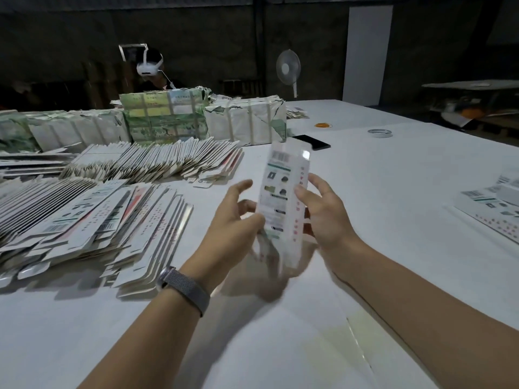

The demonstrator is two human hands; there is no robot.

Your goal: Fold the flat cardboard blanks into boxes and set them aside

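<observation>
Nearest the camera, both forearms reach forward over the white table (pixel 280 346), a watch band (pixel 184 289) on the left wrist. Between the two hands a long narrow box (pixel 283 203) is held clear of the table, its long axis running away from the person and tilted upward, barcode end farthest and highest, near end low and blurred. The left hand (pixel 233 228) makes its grip on the lower left edge, thumb and curled fingers pinching the cardboard while the forefinger points up loosely. The right hand (pixel 323 214) sits on the opposite edge, thumb laid on the printed face and fingers bent round the side, so the box lies squarely between both grips with neither hand clearly the nearer. Judging from this, the near end flap is what remains to close, and it lies just below both grips. Farther left lie fanned stacks of flat blanks (pixel 92 220); at the far right, set-aside pieces (pixel 494 203); beyond, strapped bundles (pixel 168 116) and a phone (pixel 313 142).
</observation>
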